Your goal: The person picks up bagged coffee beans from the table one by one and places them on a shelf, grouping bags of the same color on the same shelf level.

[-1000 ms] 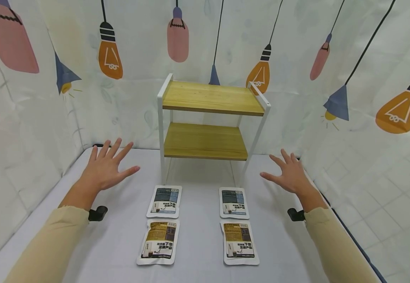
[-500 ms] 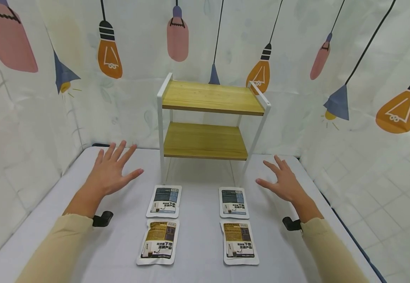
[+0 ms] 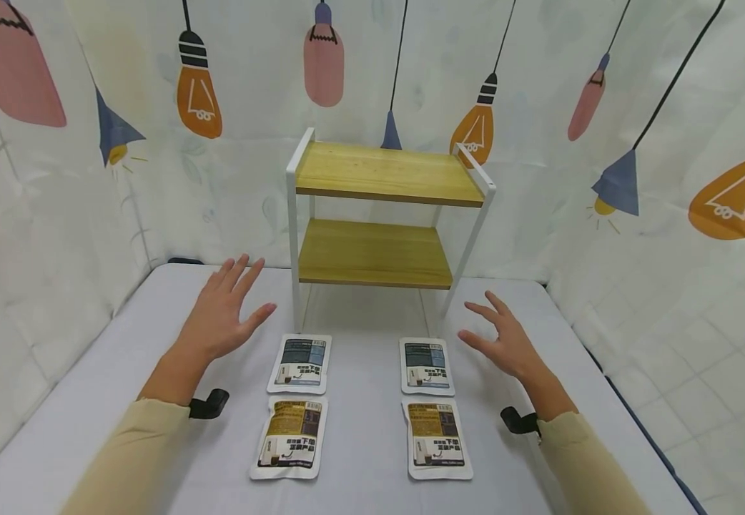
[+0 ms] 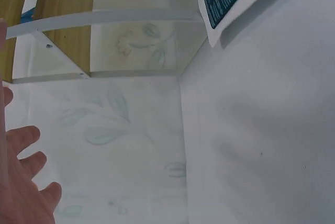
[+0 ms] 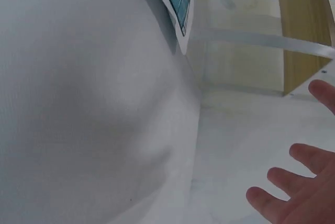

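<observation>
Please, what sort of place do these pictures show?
Probably an improvised filming or practice booth: lamp-printed sheeting borders three sides of a white table that bears a shelf and four packets.

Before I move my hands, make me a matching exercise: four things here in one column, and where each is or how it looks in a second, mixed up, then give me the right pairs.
Things
1. Left hand
2. Rack
3. Blue packets
4. Brown packets

Places and states
A. Flat on the table, in the row nearest the person
B. Standing at the back of the table
C. Empty, fingers spread
D. Flat on the table, in the row just in front of the rack

Right pairs
1-C, 2-B, 3-D, 4-A
</observation>
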`<act>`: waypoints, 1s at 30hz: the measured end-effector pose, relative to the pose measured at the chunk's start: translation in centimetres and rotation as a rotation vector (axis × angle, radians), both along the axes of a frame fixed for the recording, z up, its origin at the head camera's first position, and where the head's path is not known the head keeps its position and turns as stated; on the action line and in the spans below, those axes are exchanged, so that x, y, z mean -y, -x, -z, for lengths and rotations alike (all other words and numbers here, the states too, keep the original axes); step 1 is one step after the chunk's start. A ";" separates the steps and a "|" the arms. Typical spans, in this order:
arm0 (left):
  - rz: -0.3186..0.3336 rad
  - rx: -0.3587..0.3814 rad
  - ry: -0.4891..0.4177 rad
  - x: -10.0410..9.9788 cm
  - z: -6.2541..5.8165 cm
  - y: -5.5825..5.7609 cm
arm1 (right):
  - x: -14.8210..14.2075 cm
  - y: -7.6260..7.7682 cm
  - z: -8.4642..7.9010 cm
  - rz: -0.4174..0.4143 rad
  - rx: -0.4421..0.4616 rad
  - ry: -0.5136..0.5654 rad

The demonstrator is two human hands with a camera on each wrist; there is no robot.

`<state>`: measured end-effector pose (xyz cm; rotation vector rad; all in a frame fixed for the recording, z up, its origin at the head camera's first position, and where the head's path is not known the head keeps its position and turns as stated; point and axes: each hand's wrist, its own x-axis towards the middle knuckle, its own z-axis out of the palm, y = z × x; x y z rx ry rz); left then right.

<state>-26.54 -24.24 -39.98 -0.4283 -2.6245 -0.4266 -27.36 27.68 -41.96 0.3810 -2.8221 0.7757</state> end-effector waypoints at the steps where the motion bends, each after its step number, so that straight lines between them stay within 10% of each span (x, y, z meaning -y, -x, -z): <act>1: 0.007 -0.012 -0.017 -0.3 -0.1 0.0 | 0.2 -0.1 0.1 -0.002 -0.004 0.016; 30: 0.191 -0.050 -0.631 -6.7 -3.2 2.0 | 4.0 -2.0 2.5 0.033 0.359 0.383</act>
